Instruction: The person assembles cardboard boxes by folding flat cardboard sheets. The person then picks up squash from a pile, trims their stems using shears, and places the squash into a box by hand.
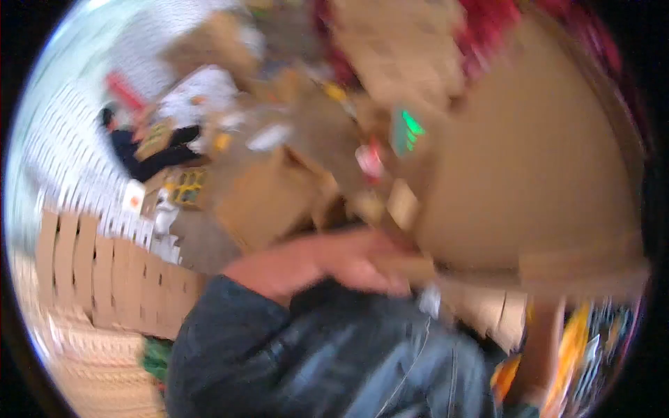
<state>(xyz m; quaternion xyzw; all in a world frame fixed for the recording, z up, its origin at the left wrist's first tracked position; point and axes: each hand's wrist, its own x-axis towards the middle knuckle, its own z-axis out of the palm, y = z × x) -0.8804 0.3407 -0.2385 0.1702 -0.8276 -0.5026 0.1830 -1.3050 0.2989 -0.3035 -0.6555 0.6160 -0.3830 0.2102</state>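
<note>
A large brown cardboard box point(533, 157) fills the right of the head view, close in front of my body. My left hand point(379, 258) reaches across from a dark sleeve point(235, 324), and its blurred fingers are at the box's lower left corner, against a cardboard flap point(410, 269). They appear to grip that flap. On the right, my bare right forearm point(543, 339) rises behind the box's lower edge, which hides the right hand. Beyond my left hand stands an open cardboard box point(277, 193).
A person point(128, 146) in dark clothes sits at the far left with a carton. Flattened or stacked cartons point(120, 282) stand in a row at the left. A pale panel with green marks point(410, 130) is beside the large box. Yellow and dark packages point(575, 345) lie at lower right.
</note>
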